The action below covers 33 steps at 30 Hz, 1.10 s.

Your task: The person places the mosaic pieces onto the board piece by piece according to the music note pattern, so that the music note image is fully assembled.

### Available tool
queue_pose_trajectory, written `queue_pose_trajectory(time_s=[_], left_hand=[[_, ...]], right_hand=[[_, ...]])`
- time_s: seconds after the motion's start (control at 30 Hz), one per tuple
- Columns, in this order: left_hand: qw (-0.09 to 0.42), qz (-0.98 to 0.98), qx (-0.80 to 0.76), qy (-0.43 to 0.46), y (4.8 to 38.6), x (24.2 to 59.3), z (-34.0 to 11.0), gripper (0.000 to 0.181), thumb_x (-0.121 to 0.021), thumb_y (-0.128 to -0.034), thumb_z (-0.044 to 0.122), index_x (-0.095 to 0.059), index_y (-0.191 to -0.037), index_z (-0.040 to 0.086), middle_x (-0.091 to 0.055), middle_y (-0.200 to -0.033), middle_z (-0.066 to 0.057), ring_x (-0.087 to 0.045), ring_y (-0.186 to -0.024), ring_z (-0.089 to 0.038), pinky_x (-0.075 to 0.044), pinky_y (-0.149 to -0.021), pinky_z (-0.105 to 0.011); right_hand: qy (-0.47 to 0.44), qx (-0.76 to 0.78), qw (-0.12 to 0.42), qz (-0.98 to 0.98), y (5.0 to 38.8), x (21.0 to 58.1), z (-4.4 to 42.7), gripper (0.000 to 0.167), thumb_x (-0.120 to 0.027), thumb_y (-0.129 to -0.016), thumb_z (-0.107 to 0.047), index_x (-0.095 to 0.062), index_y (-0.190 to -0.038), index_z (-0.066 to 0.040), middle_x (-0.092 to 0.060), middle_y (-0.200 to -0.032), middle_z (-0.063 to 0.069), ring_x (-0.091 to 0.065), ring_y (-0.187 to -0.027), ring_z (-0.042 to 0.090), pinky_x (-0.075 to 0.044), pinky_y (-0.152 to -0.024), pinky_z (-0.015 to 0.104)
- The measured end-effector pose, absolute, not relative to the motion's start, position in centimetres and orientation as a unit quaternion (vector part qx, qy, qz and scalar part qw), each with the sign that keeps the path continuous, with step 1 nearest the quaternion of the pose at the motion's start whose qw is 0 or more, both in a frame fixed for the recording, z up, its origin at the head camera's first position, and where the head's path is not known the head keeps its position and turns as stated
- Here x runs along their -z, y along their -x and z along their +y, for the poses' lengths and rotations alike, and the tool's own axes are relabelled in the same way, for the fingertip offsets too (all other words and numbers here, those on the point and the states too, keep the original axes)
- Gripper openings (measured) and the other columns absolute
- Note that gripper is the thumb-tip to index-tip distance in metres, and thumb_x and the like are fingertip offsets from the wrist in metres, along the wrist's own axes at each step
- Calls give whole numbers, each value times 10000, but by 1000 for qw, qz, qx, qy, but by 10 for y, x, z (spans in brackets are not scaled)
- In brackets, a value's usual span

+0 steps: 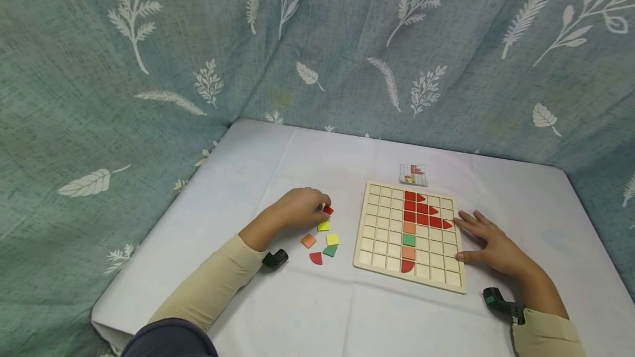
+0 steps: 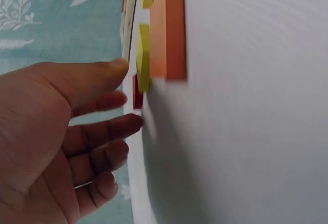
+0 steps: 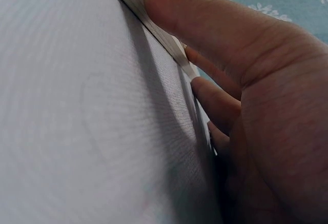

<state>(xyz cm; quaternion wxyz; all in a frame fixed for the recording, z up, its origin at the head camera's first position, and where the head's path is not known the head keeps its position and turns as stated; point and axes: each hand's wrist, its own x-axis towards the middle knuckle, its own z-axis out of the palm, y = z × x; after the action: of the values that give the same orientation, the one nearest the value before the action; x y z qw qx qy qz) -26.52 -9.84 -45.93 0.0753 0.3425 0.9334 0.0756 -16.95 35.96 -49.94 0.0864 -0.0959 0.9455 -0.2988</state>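
My left hand (image 1: 301, 206) is low over a small group of loose tiles, thumb and fingertips around a red tile (image 1: 328, 210). In the left wrist view the thumb and fingers stand apart, with the red tile (image 2: 137, 93) just past them, behind a yellow tile (image 2: 144, 57). The wooden grid board (image 1: 382, 236) bears red squares and triangles, orange squares, a green square and a red quarter-circle. My right hand (image 1: 493, 244) rests at the board's right edge, thumb and fingertips touching its rim (image 3: 154, 26), fingers spread.
Close to the left hand lie yellow tiles (image 1: 332, 239), an orange tile (image 1: 308, 241), a green tile (image 1: 330, 250) and a red quarter-circle tile (image 1: 316, 258). A small pattern card (image 1: 413, 174) lies behind the board. Leaf-printed cloth (image 1: 317, 43) hangs behind the white-covered table (image 1: 297, 313).
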Motion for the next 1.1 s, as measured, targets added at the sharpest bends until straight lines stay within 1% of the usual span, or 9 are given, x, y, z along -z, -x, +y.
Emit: queue_pose_trajectory(time_s=[0.13, 0.27, 0.37, 0.47, 0.57, 0.63, 0.73, 0.9, 1.1], left_hand=[[76, 930, -64, -355, 269, 462, -84, 243, -707, -873, 271, -683, -1102, 193, -581, -895, 99, -523, -771, -94, -450, -699, -260], [82, 918, -82, -379, 270, 462, -76, 284, -636, -887, 94, -681, -1157, 169, -627, -1031, 72, -555, -885, -86, -470, -815, -263], [78, 915, -93, -386, 270, 461, -73, 329, -585, -892, 16, -685, -1171, 159, -634, -1110, 61, -570, -984, -82, -465, -881, -275], [63, 923, -81, -371, 271, 461, -70, 310, -578, -901, 57, -691, -1163, 178, -623, -1088, 76, -572, -936, -79, -477, -817, -259], [52, 931, -69, -354, 271, 461, -68, 248, -629, -897, 164, -702, -1133, 190, -601, -995, 83, -542, -816, -84, -463, -715, -251], [53, 933, -65, -350, 272, 460, -67, 229, -667, -888, 223, -713, -1110, 191, -588, -937, 86, -528, -769, -90, -452, -682, -251], [66, 932, -60, -351, 274, 459, -65, 223, -714, -875, 261, -722, -1089, 199, -578, -909, 91, -523, -764, -90, -448, -690, -250], [84, 923, -63, -371, 278, 460, -63, 228, -723, -881, 237, -721, -1104, 193, -590, -915, 88, -530, -780, -90, -455, -725, -252], [68, 903, -68, -419, 281, 456, -54, 216, -708, -881, 239, -728, -1089, 183, -588, -910, 84, -526, -774, -74, -455, -726, -249]], right_hand=[[97, 302, 86, 944, 169, 499, 359, 990, -829, -693, -491, -395, -1489, -93, -196, -1587, 143, 16, -1448, 411, -85, -992, 745], [93, 298, 90, 946, 170, 500, 357, 997, -824, -689, -506, -393, -1491, -99, -196, -1588, 138, 17, -1448, 411, -84, -994, 743], [94, 295, 90, 947, 170, 501, 358, 997, -823, -691, -506, -392, -1492, -100, -197, -1588, 136, 17, -1449, 407, -87, -993, 743], [95, 294, 89, 947, 171, 501, 359, 997, -823, -692, -505, -389, -1493, -98, -197, -1587, 139, 18, -1450, 405, -88, -993, 744], [92, 293, 89, 948, 171, 500, 359, 1001, -822, -690, -508, -388, -1494, -99, -195, -1588, 140, 20, -1450, 405, -85, -994, 744], [89, 294, 88, 948, 171, 499, 359, 1005, -822, -687, -510, -386, -1494, -100, -192, -1588, 141, 25, -1450, 404, -79, -996, 743], [91, 296, 86, 947, 171, 499, 360, 1004, -822, -686, -513, -389, -1493, -101, -192, -1588, 140, 26, -1450, 403, -75, -998, 742], [93, 300, 86, 945, 171, 501, 362, 1007, -819, -687, -521, -387, -1494, -100, -184, -1591, 135, 31, -1450, 401, -69, -998, 742], [84, 293, 89, 948, 172, 503, 362, 1031, -809, -671, -561, -386, -1496, -110, -179, -1594, 125, 35, -1453, 393, -71, -1000, 741]])
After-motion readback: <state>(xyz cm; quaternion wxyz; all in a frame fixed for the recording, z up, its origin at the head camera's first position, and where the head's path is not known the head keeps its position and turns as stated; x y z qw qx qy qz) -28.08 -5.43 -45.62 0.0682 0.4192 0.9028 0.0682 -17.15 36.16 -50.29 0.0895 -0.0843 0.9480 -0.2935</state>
